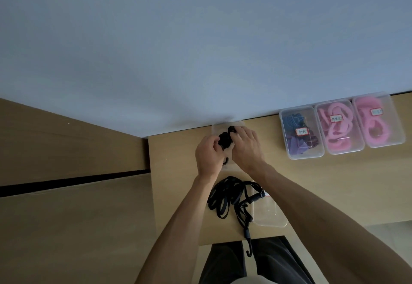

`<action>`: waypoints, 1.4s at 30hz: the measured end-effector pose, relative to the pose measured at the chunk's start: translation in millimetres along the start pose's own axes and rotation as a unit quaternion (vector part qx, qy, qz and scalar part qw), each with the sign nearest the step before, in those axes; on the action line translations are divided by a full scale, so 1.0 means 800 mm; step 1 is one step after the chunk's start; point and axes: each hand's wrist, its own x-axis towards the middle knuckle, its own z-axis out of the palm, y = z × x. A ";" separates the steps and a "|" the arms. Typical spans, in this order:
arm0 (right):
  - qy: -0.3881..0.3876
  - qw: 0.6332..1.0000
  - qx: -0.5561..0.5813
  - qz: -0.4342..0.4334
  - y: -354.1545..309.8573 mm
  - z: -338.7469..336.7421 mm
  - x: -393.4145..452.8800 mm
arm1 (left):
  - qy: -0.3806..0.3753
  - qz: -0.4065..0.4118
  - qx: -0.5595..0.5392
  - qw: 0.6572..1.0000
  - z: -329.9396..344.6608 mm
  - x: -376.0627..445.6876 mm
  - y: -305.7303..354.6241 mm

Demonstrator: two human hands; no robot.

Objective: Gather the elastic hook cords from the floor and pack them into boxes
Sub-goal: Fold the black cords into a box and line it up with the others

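Wall: pale blue-grey, fills the upper part of the view.
Table: light wood, pushed against the wall, carries everything below.
Three closed boxes: clear plastic, labelled, side by side at the far right edge — one with dark blue and purple contents, two with pink loops.
Loose cords: black tangle near the front edge, beside a clear lid; one hook hangs over the table's edge.
Open box: clear, against the wall, under both hands.
Left hand: fingers curled around the black cord bundle.
Right hand: fingers clamped over the same bundle — bundle sits in the open box.
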 end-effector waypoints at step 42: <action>-0.106 0.915 0.248 0.299 0.020 0.000 -0.310 | -0.201 -0.132 0.275 0.931 0.063 -0.338 -0.010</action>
